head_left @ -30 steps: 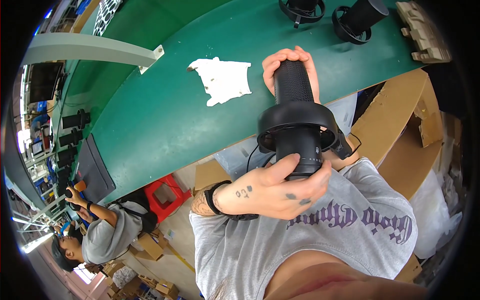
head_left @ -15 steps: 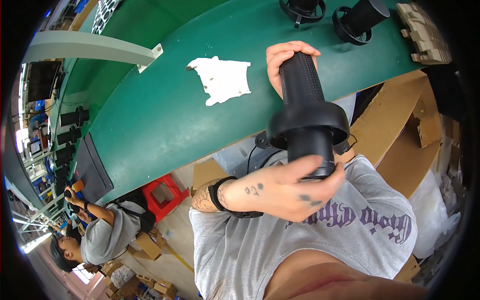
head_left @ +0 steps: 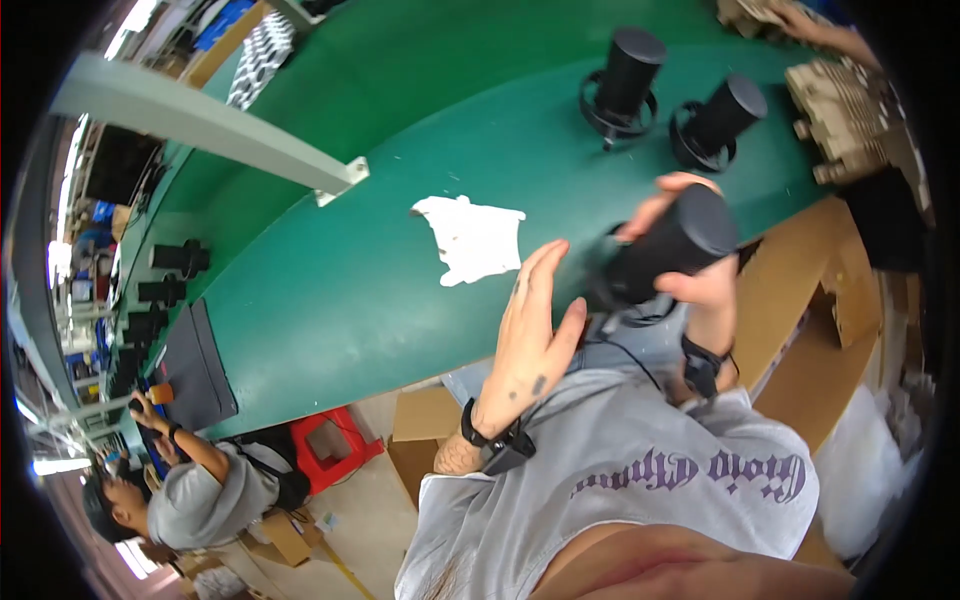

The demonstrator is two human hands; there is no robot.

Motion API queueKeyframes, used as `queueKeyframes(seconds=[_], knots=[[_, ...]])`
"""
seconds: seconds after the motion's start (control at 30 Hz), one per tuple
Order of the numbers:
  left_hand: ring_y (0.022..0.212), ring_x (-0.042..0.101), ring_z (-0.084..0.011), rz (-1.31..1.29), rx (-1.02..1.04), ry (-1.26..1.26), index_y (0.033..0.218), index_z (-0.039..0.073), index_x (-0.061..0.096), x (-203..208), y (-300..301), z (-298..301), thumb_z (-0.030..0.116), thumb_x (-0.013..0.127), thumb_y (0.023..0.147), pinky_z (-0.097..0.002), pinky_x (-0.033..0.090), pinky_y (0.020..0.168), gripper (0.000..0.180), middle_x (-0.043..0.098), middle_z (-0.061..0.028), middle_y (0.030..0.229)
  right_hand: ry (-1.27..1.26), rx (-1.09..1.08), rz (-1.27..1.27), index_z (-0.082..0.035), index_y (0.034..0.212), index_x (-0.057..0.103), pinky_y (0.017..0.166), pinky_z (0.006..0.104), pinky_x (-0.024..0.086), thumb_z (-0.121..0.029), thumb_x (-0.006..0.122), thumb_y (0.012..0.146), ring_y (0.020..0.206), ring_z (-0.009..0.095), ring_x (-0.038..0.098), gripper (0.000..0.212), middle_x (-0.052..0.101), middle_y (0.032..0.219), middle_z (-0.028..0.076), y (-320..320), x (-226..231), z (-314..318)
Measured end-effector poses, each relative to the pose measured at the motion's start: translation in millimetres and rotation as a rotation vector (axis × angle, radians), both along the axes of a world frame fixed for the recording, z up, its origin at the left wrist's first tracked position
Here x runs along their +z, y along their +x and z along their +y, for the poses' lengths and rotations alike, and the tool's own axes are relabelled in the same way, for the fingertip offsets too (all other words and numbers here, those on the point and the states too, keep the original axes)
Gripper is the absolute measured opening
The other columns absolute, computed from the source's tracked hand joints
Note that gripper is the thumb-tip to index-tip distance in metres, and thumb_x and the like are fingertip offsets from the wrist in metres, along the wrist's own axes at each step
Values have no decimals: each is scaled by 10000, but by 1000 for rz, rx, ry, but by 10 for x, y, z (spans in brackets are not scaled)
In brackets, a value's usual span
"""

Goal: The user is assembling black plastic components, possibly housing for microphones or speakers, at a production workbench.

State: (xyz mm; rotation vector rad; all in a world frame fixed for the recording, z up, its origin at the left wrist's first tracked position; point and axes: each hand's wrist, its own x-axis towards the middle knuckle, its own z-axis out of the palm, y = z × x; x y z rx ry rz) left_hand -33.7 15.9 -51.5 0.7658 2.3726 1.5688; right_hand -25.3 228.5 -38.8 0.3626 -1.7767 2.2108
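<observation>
Two hands at work over a long green surface [head_left: 330, 300], taken left to right. Far left, below the surface edge: a co-worker in grey [head_left: 200, 500], bent over own work, with a dark flat mat [head_left: 195, 365] and a row of black cylinders [head_left: 165, 275] beside. Red stool [head_left: 335, 445] on the floor under the edge. Mid-surface: a white rag [head_left: 475, 238], lying flat and crumpled at one corner, within easy reach of both hands, probably for wiping.

Left hand [head_left: 530, 340]: open, fingers straight and together, palm turned toward the black cylindrical part [head_left: 665, 255], just beside its lower end and not gripping; placed as if to steady or receive it. Right hand [head_left: 705, 270]: clamped round that cylinder, thumb and fingers wrapping the body, holding it tilted above the near edge of the surface, top end pointing up and right. Thin cable [head_left: 640, 355] trailing from its base toward the lap.

Further right, on the surface: two more black cylinders on ring bases [head_left: 625, 75], upright, set apart from the one in hand. Far right: cardboard trays [head_left: 845, 110] and boxes [head_left: 790, 290].
</observation>
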Motion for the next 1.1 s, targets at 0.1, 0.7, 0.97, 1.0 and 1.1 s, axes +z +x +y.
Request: queueKeyframes(seconds=[0.1, 0.7, 0.97, 1.0, 1.1], knots=[[1106, 550, -320, 102, -84, 268, 1167, -53, 565, 497, -31, -283, 3, 490, 836, -376, 425, 944, 344, 587, -182, 1167, 256, -406, -215, -7, 1242, 471, 888, 309, 455, -42, 795, 664, 995, 197, 596, 664, 623, 1015, 130, 176, 238, 317], [861, 624, -84, 2333, -280, 133, 921, 73, 661, 1724, 668, -1041, 94, 542, 850, -248, 470, 857, 140, 647, 12, 971, 832, -1561, -31, 43, 1280, 453, 908, 444, 469, -426, 764, 746, 1077, 350, 571, 776, 556, 1222, 201, -209, -454, 1793], [965, 578, -216, 1742, 628, 1044, 1147, 112, 557, 1234, 982, -1444, 65, 510, 859, -312, 490, 798, 296, 588, -100, 1131, 877, -1678, 238, 65, 1330, 355, 1042, 443, 351, -358, 747, 787, 1229, 338, 437, 792, 485, 1279, 212, 9, -374, 1415], [1016, 561, -228, 1564, 446, 679, 1170, 96, 534, 962, 934, -1696, 128, 518, 869, -329, 487, 818, 303, 573, -141, 1170, 866, -1674, 235, 65, 1330, 355, 1042, 443, 351, -358, 747, 787, 1229, 338, 437, 792, 485, 1279, 212, 61, -341, 1296], [822, 627, -275, 1091, 564, 31, 1015, 25, 630, 556, 58, -1423, 113, 523, 891, -357, 499, 736, 186, 643, -145, 1002, 650, -1456, 555, 41, 1294, 362, 1024, 477, 367, -187, 632, 894, 1207, 337, 467, 534, 473, 1293, 194, 177, -354, 982]])
